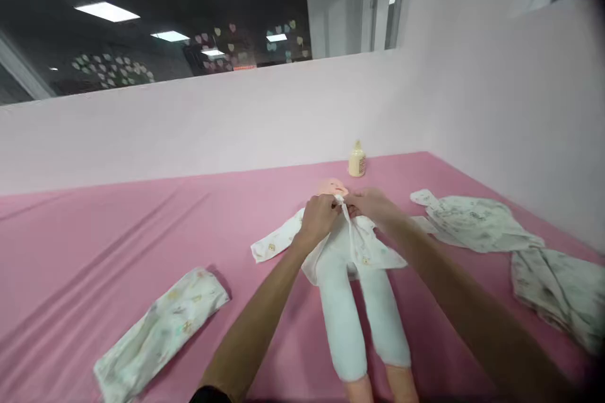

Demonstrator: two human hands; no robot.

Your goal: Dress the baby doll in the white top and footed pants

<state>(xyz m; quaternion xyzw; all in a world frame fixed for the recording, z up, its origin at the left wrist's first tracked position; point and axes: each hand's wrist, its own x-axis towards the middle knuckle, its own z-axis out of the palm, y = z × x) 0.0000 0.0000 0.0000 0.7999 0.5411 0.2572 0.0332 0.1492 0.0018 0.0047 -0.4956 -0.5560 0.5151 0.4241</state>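
Nearest the camera, the doll's (352, 289) two legs in pale blue trousers stretch toward the viewer over the pink sheet (94, 252), bare feet at the bottom edge. To the left of them lies a folded patterned cloth (161, 330), well apart from the doll. Both forearms reach forward over the doll's body. The left hand (319, 219) is closed, pinching the edge of the white printed jacket (350, 242) at the doll's chest, and the right hand (373, 204) is closed on the same fabric just beside it, the fingertips of both meeting near the collar, right under the chin. The jacket's front hangs open below the hands, and one sleeve spreads out flat to the left. To the right, crumpled patterned garments (477, 223) lie on the sheet, apart from the doll. Beyond the doll's head, a small cream baby bottle (357, 160) stands upright near the pale back wall.
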